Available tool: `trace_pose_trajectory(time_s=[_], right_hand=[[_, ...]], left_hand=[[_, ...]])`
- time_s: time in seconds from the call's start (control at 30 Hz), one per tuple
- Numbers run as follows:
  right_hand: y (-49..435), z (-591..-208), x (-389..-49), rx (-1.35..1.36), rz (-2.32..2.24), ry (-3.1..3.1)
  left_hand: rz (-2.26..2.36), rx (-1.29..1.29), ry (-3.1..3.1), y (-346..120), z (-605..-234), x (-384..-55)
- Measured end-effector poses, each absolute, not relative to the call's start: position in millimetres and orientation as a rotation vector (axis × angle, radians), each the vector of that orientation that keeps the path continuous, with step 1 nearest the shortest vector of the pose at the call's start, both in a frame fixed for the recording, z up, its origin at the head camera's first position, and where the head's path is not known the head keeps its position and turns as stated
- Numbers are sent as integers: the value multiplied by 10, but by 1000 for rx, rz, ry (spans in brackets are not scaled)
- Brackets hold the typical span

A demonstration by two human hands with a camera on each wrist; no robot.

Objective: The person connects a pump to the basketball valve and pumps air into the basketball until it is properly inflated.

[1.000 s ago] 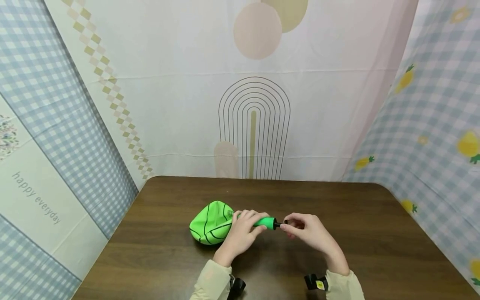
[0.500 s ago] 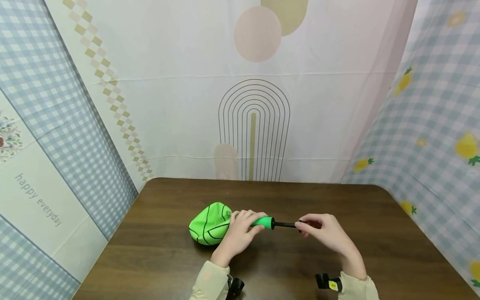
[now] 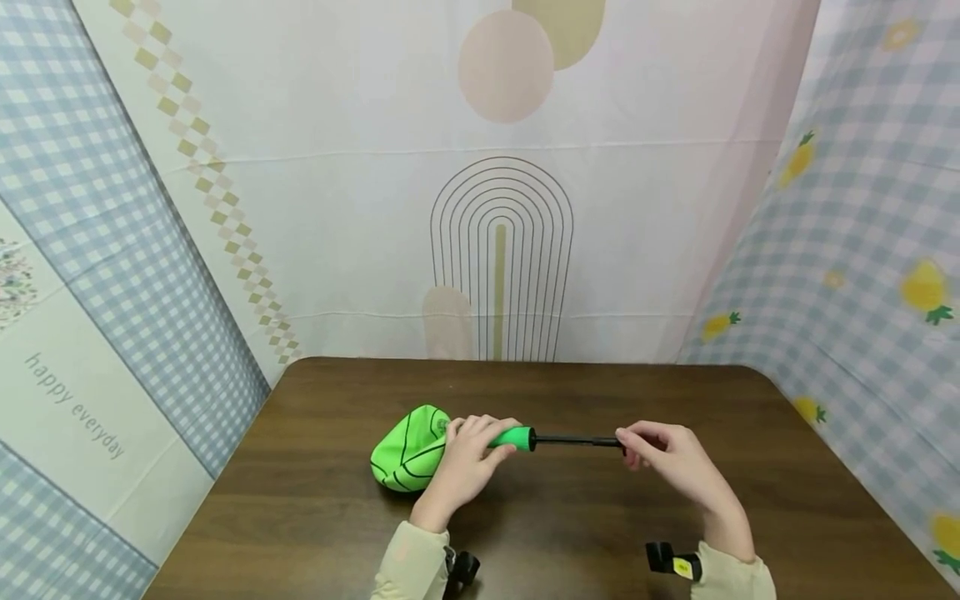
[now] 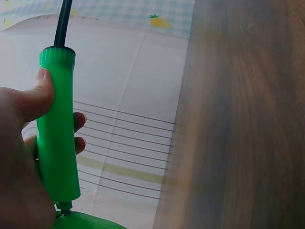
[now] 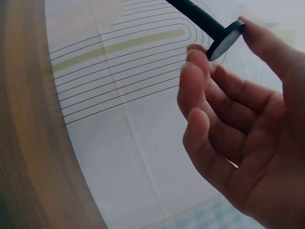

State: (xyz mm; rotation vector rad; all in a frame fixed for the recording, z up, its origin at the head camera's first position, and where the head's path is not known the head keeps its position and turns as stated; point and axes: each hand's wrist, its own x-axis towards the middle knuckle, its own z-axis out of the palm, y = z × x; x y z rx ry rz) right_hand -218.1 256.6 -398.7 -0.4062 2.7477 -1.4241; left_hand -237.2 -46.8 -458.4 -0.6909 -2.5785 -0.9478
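Note:
A green hand pump (image 4: pixel 59 129) lies level over the table, its black rod (image 3: pixel 573 440) drawn far out to the right. My left hand (image 3: pixel 467 458) grips the pump's barrel, thumb along it in the left wrist view. At the barrel's end a short nozzle meets a green ball (image 3: pixel 408 454) with black lines, which sits sagging and partly deflated on the table. My right hand (image 3: pixel 671 458) pinches the flat round handle (image 5: pixel 226 40) at the rod's far end between thumb and fingers. The left hand hides part of the ball and barrel in the head view.
The brown wooden table (image 3: pixel 570 533) spreads under both hands. A white patterned cloth (image 3: pixel 360 233) hangs behind it, with blue checked cloths (image 3: pixel 855 275) at the sides. Black camera straps (image 3: pixel 675 563) sit on the wrists.
My right hand has moved right, pulling the black rod from nearly fully in to far out of the barrel. The left hand still grips the barrel beside the ball.

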Motion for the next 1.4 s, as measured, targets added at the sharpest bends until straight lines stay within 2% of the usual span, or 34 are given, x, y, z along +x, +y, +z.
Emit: trace_pose_trajectory(time_s=[0.3, 0.6, 1.4], right_hand=[[2322, -4063, -2246, -478, -1563, 2635], [1927, -4127, -2251, -224, -1305, 2866], [1544, -4245, -2234, -105, -1093, 3000]], left_hand=[[-890, -635, -2552, -456, -4595, -2364], [-849, -607, -2516, -401, -4614, -2343], [-723, -604, -2429, -232, -4673, -2321]])
